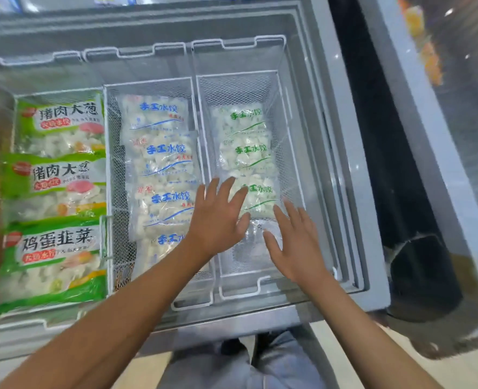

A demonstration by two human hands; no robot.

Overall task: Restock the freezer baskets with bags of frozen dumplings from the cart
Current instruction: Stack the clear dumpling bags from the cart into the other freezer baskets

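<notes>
I hold both hands over the right wire basket (pixel 294 153) of the open chest freezer (pixel 352 192). My left hand (pixel 218 217) is spread flat, fingers apart, its fingertips over the nearest green-printed dumpling bag (pixel 257 197); I cannot tell whether it presses the bag or hovers just above it. My right hand (pixel 294 242) is also spread, palm down, gripping nothing, near the front of the same basket, over the bag's clear lower edge.

That basket holds three clear bags with green lettering, laid in a row from back to front, each overlapping the next. The middle basket (pixel 110 169) holds clear bags with blue lettering (pixel 166 158), at least four, overlapped the same way; my left forearm crosses the nearest one. The left basket carries three green-bordered dumpling packs (pixel 58 175) in a row. Below the freezer's front rim, my legs in grey trousers (pixel 260 366) show against the floor.
</notes>
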